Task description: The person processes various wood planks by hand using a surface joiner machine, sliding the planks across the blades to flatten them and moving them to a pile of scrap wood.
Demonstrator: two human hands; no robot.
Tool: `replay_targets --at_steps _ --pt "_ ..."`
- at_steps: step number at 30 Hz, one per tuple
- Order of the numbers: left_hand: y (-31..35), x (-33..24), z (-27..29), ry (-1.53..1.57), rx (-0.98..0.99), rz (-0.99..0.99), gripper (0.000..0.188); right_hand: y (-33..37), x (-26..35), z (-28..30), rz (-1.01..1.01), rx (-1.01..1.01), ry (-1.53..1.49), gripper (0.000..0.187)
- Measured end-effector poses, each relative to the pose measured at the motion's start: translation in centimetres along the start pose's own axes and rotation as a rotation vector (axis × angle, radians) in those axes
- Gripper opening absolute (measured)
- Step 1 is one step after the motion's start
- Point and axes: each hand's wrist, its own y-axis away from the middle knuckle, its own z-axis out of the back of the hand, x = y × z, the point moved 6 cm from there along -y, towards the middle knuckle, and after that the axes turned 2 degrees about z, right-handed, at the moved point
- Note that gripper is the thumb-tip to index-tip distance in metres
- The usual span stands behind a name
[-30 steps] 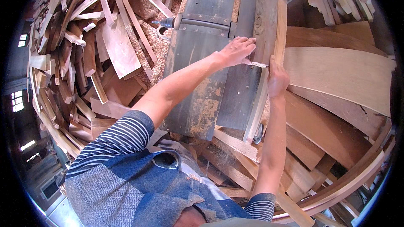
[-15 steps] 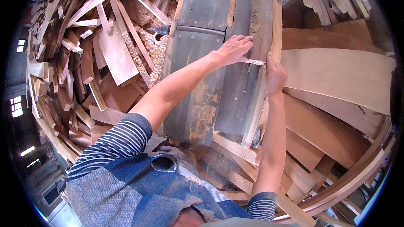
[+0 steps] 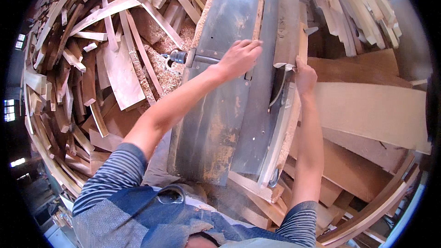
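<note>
A long grey-brown wooden board (image 3: 288, 23) lies lengthwise on the right side of a metal-topped woodworking machine (image 3: 209, 105), its near end facing me. My right hand (image 3: 305, 76) is closed on the right corner of that near end. To the left of the board, my left hand (image 3: 239, 58) hovers over the metal top with nothing visible in it. Its fingers reach rightward, loosely bent and a little blurred at the tips. Just below the board's near end, a thin curved strip (image 3: 278, 93) shows. A pale wooden rail (image 3: 282, 133) runs along the machine's right edge.
Offcuts (image 3: 121, 71) heap up at the left beside wood shavings (image 3: 177, 71). A dark cylindrical fitting (image 3: 177, 57) juts from the machine's left side. Wide panels (image 3: 372, 110) are stacked at the right, with long strips (image 3: 349, 4) beyond. Scraps (image 3: 257, 197) lie near my body.
My left hand has come off the board's near end and moved left over the metal top. The board has slid farther away along the machine, my right hand still on it. The view has shifted.
</note>
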Motion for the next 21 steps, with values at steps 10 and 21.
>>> replay_targets --at_steps 10,21 --pt "27.8 7.9 16.3 -0.098 0.113 0.483 0.041 -11.0 -3.4 -3.0 0.0 0.333 -0.142 0.045" --pt "41.6 8.3 19.4 -0.053 0.17 0.833 0.047 -18.6 -2.1 -6.7 -0.512 0.411 -0.177 0.1"
